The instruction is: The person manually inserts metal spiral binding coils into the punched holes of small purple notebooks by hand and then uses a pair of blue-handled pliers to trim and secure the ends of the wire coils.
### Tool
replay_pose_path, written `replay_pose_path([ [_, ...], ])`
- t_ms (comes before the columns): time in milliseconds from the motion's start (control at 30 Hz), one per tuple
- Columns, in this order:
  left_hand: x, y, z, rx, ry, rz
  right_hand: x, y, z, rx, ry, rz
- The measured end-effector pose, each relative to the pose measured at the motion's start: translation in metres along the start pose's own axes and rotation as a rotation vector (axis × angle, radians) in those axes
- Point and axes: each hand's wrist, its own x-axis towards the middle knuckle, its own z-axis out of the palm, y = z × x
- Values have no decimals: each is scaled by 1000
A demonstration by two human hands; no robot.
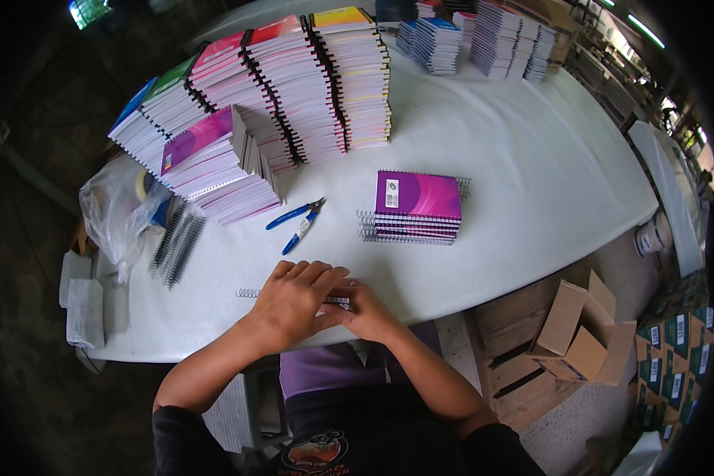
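1. Two pale wrapped blocks (84,297) stand at the far left edge of the surface (531,182).
2. Beside them, a clear plastic bag (113,208) lies crumpled, with a roll of tape (143,186) near its right side.
3. Next come loose dark wire coils (177,244), lying in a bunch.
4. Behind the coils, a purple-topped pile of pages (206,163) leans and fans out in front of tall piles (293,91) with blue, green, pink, red and yellow tops; together they block the back left.
5. At the near edge, a wire coil (247,293) pokes out left of the left hand (292,295). This hand's fingers are bent close together over a small notebook (339,302), its thumb on the near side, pinching it and hiding most of it.
6. Blue-handled pliers (296,224) lie just beyond the hands, handles apart.
7. The right hand (363,311) grips the notebook's right end, fingers curled in; their tips are partly hidden.
8. Farther right, a stack of purple notebooks (418,194) sits with coil ends sticking out both sides.
9. Blue-topped piles (436,46) and pale piles (504,40) fill the far edge.
10. Below on the right, an open cardboard box (583,341) rests on a wooden pallet (523,381), near patterned cartons (674,357).
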Motion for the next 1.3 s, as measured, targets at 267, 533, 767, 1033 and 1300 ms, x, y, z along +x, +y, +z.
replay_pose_path([
  [267,0,7,13,212,71,140,-1,-4,0,-91,21,116],
  [533,2,12,8,105,-5,66,-4,0,-2,-115,-15,87],
  [767,2,-1,7,186,-27,270,-4,14,1,-197,-20,1],
  [1033,4,10,6,184,-9,98,-3,6,-1,-169,-48,-14],
  [1300,7,22,-5,133,882,-207,-14,-19,-22,458,487,-195],
])
